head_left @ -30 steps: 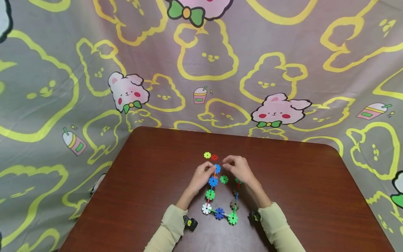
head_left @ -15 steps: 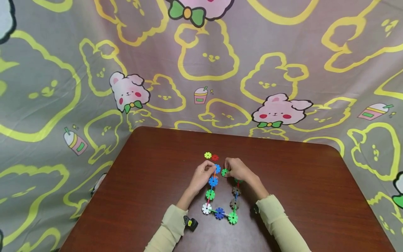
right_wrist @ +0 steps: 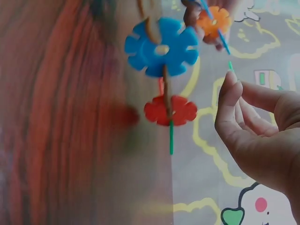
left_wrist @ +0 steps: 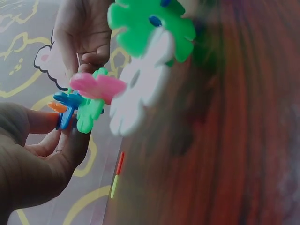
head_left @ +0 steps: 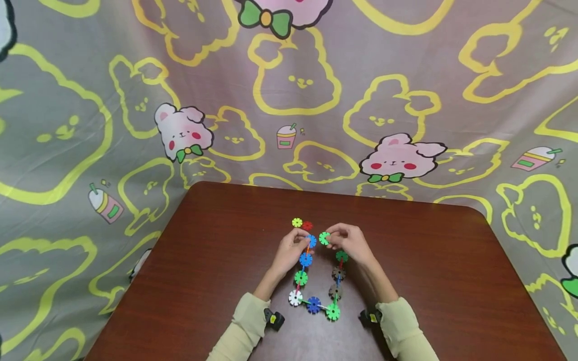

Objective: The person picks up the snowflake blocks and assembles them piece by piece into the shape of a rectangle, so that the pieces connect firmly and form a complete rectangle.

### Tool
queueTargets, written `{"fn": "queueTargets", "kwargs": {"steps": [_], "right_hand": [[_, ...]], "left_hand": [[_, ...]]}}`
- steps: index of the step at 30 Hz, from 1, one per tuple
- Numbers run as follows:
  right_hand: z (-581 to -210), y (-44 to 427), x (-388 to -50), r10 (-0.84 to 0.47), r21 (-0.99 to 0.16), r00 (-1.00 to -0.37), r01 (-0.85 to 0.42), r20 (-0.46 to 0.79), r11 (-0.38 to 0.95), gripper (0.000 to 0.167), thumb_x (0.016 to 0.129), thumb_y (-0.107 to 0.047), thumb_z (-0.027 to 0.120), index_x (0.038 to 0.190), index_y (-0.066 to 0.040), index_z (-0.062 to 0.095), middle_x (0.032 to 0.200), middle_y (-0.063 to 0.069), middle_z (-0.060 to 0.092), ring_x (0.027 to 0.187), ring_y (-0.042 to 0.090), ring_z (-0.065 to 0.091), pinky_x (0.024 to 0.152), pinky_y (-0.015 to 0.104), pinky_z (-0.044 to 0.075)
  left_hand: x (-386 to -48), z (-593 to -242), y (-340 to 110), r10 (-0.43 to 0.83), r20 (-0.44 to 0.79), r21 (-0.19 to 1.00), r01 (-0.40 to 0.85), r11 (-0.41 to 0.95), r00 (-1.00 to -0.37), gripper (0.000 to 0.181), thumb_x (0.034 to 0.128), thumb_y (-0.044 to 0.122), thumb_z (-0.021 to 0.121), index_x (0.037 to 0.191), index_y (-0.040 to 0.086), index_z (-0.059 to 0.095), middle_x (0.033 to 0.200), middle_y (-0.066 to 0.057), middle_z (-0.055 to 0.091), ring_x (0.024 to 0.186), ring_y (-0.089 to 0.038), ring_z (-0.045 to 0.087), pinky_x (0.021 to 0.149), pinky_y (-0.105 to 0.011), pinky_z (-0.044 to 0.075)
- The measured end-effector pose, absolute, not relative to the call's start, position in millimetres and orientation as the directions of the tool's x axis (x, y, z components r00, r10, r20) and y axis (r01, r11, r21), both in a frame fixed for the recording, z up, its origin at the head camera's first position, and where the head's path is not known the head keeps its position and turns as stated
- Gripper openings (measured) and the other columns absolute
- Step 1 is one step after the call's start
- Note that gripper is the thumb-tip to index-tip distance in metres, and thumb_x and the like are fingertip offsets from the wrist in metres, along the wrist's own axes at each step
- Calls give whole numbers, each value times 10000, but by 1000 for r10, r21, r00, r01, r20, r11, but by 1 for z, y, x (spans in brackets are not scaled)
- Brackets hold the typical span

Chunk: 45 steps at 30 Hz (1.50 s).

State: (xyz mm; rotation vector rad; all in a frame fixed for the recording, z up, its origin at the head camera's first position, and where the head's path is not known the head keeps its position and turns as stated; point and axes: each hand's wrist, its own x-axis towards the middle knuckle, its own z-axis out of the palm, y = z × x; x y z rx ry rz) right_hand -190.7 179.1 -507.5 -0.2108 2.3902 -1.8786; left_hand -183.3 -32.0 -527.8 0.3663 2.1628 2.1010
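My left hand [head_left: 290,250] pinches the blue snowflake disc [head_left: 312,241] at the left end of a U-shaped chain of notched plastic discs. Between my right thumb and fingers is a loose green snowflake disc [head_left: 324,238], a small gap from that blue one; my right hand [head_left: 353,243] holds it raised. The chain runs past a white disc [head_left: 295,298] and a dark blue disc [head_left: 313,305] to a green end disc [head_left: 341,256] below my right hand. In the right wrist view the held disc [right_wrist: 230,65] shows edge-on as a thin green strip.
A yellow disc [head_left: 296,222] and a red disc [head_left: 307,225] lie together on the brown table [head_left: 217,230], beyond my hands. A patterned curtain [head_left: 316,165] hangs along the table's back and sides. Each wrist carries a small black camera [head_left: 273,319].
My right hand has picked up the loose green disc from between the chain's arms and brought it upward, beside the blue disc. My left hand has kept its grip and place.
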Motion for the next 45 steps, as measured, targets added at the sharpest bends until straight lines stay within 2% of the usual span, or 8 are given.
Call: {"fn": "queueTargets", "kwargs": {"steps": [8, 13, 18, 26, 33, 36, 39, 45], "right_hand": [[-499, 175, -181, -123, -986, -992, 3, -24, 168, 192, 965, -16, 689, 1088, 128, 654, 895, 271, 719, 759, 356, 738, 702, 458, 616], [-501, 175, -179, -115, -988, -993, 23, -40, 152, 194, 968, -31, 694, 1066, 122, 627, 915, 319, 708, 779, 402, 738, 727, 488, 614], [-503, 175, -177, -133, -991, -991, 15, -32, 130, 182, 963, -12, 701, 1045, 123, 611, 886, 279, 720, 816, 458, 730, 767, 538, 602], [-507, 172, -174, -194, -991, -981, -39, 14, 128, 94, 916, 105, 704, 962, 133, 626, 919, 273, 730, 888, 515, 715, 815, 572, 583], [-508, 166, -173, -112, -966, -991, -93, 67, 240, 96, 886, 60, 770, 907, 57, 676, 900, 189, 756, 853, 400, 754, 762, 550, 596], [-508, 163, -171, -85, -951, -992, -109, 88, 291, 98, 873, 44, 793, 879, 18, 699, 877, 137, 764, 818, 298, 767, 736, 507, 599], [-508, 159, -170, -69, -926, -989, -144, 128, 349, 115, 852, 41, 815, 838, -18, 717, 854, 100, 767, 783, 224, 759, 684, 387, 594], [-511, 154, -170, -48, -894, -978, -203, 201, 400, 137, 834, 33, 836, 790, -52, 738, 828, 69, 772, 766, 178, 741, 645, 244, 547]], "left_hand": [[-184, -526, -28, 238, 95, 995, 91, -28, -967, 214, 998, -12, 606, 1167, -142, 589, 1052, -379, 622, 854, -530, 708, 721, -354, 611], [-183, -524, -27, 224, 79, 997, 80, -3, -971, 205, 1004, -37, 582, 1174, -152, 580, 1062, -397, 615, 872, -568, 688, 736, -370, 611], [-184, -524, -26, 206, 68, 997, 75, 30, -976, 203, 997, -54, 571, 1169, -163, 577, 1059, -403, 616, 874, -581, 681, 739, -375, 607], [-185, -527, -27, 180, 97, 995, 101, 14, -979, 184, 984, -49, 603, 1139, -147, 594, 1022, -339, 641, 822, -525, 713, 679, -271, 588], [-184, -525, -29, 189, 80, 997, 80, -9, -979, 195, 989, -7, 633, 1144, -122, 608, 1022, -338, 657, 833, -520, 715, 677, -286, 591], [-183, -524, -30, 193, 71, 997, 73, 1, -979, 203, 989, 22, 653, 1142, -106, 616, 1001, -291, 679, 835, -490, 726, 708, -299, 595], [-182, -523, -31, 183, 71, 997, 76, 17, -981, 196, 977, 36, 671, 1112, -99, 628, 968, -246, 699, 824, -453, 739, 727, -296, 593], [-182, -524, -30, 144, 91, 994, 98, 40, -985, 168, 945, 14, 693, 1055, -108, 654, 925, -206, 717, 813, -392, 750, 732, -238, 564]]}}
